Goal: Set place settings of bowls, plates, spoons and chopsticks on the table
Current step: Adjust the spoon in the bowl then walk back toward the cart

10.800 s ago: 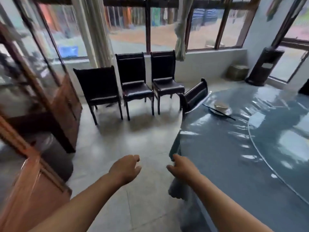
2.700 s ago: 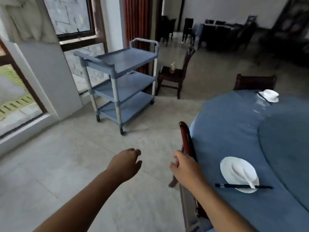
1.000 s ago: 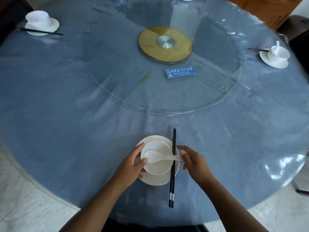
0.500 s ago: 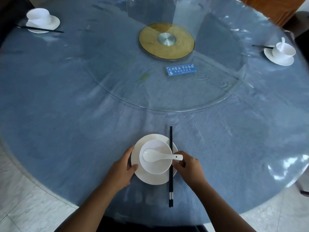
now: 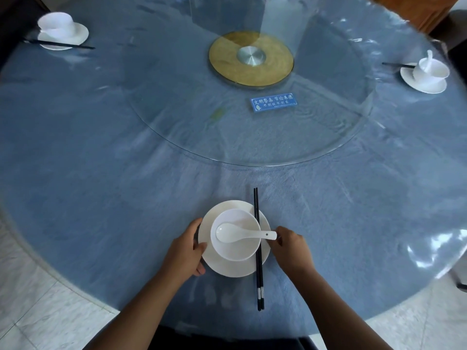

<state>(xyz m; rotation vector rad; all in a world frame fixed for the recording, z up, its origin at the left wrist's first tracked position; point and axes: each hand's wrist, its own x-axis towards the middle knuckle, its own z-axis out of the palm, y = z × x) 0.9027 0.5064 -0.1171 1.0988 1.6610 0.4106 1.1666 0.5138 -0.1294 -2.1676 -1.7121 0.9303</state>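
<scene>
A white plate [image 5: 228, 269] sits at the near edge of the round blue table [image 5: 101, 147]. On it stands a white bowl [image 5: 236, 251] with a white spoon [image 5: 240, 234] lying across it, handle to the right. A pair of black chopsticks [image 5: 259, 279] lies over the plate's right side, pointing away from me. My left hand [image 5: 185, 251] grips the plate's left rim, thumb on top. The curled fingers of my right hand [image 5: 290, 248] hold the plate's right rim, beside the tip of the spoon handle.
A glass turntable [image 5: 252, 145] with a gold hub [image 5: 251, 59] and a blue card [image 5: 274, 101] fills the table's middle. Other settings stand at the far left [image 5: 63, 34] and far right [image 5: 427, 74]. Pale floor tiles [image 5: 38, 311] show below the table edge.
Over ten seconds I went round the room to this seat. In the last second my left hand slid from the bowl to the plate's rim; the plate, bowl and chopsticks straightened slightly.
</scene>
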